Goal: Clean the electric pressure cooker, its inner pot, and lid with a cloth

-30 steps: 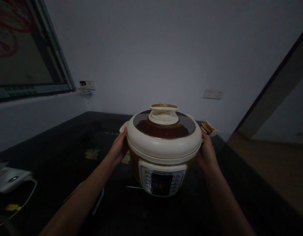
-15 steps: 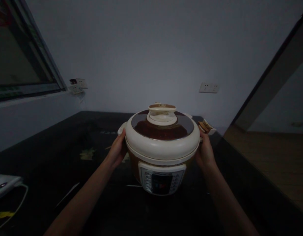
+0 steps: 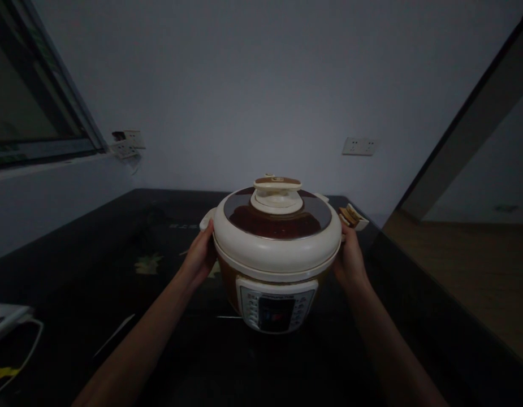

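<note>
A cream and brown electric pressure cooker (image 3: 278, 257) is between my hands, upright, its control panel (image 3: 276, 308) facing me. Its lid, brown in the middle, is on and carries a raised handle (image 3: 277, 186) on top. My left hand (image 3: 202, 254) grips the cooker's left side, just under the cream side handle (image 3: 207, 219). On the opposite side my right hand (image 3: 349, 257) grips below the brown and cream right handle (image 3: 352, 217). The fingers of both hands are mostly hidden behind the cooker. Whether its base touches the table is hard to tell in the dim light.
The cooker is over a dark glossy table (image 3: 253, 367) against a pale wall. At the left edge lies a white device (image 3: 9, 322) with a white cord and a yellow tag (image 3: 3, 373). Wall sockets (image 3: 359, 146) are at the back right, others at the left corner near a window.
The whole view has shifted slightly, so the cooker and surroundings appear a little further left. Both hands keep their hold on the cooker's sides.
</note>
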`<state>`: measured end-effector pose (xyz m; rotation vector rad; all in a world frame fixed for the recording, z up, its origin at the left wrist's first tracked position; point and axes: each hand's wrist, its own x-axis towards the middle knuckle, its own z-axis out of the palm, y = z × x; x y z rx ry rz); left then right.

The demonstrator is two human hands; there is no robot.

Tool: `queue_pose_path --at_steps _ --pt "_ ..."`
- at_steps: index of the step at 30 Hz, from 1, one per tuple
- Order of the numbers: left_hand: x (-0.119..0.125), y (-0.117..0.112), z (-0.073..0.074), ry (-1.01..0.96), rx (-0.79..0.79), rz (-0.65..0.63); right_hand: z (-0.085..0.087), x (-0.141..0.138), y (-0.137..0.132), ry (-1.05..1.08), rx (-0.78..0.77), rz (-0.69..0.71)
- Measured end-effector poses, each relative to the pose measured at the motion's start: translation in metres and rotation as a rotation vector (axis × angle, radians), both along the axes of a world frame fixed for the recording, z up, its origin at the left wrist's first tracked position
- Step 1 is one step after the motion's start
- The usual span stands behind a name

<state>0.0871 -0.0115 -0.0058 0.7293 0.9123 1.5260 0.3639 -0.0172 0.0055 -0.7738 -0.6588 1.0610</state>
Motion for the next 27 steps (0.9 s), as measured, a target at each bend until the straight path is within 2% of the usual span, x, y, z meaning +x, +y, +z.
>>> queue_pose_path --at_steps 7,20,27 --pt "0.001 -0.002 0.001 0.008 0.011 -0.017 -0.001 -0.001 0.001 0.022 -0.022 -0.048" --pt "0.003 -0.005 0.005 -0.014 -0.012 -0.014 -0.005 -0.003 -0.001 0.037 -0.067 -0.056" --pt "0.006 -0.003 0.004 -0.02 0.06 -0.029 -0.012 0.002 0.002 -0.064 -0.025 -0.098"
